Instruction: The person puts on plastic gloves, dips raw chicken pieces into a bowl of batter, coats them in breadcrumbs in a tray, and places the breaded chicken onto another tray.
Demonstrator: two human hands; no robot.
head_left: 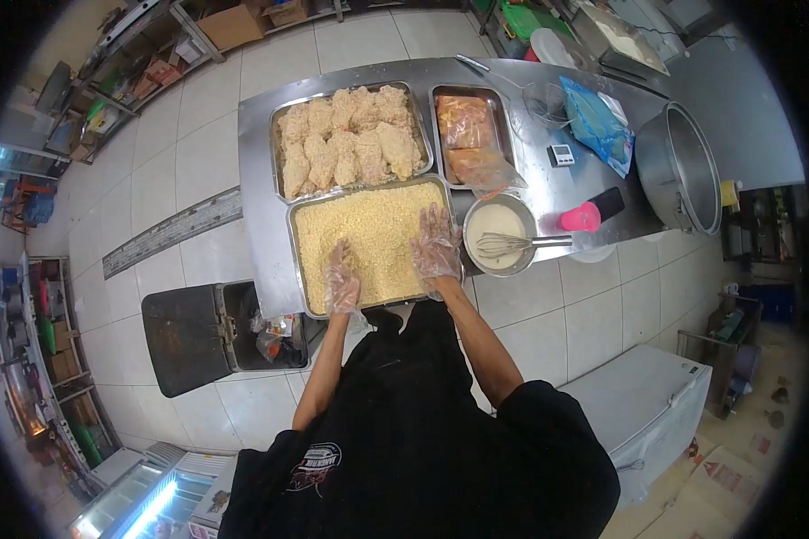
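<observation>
Steel table [270,260] before you | tray [295,247] at its near edge, probably hefty: grip opposite rims | crumbs [368,234] inside, likely light, loose: cup them | your right hand [436,242], left hand [341,277] apart, spread at the crumbs!

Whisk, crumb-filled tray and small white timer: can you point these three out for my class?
Whisk [535,242]: head view, where wires meet handle.
Crumb-filled tray [298,260]: head view, left rim.
Small white timer [562,155]: head view, front face.

Bright, even light; strong fisheye curvature, blackened corners
</observation>
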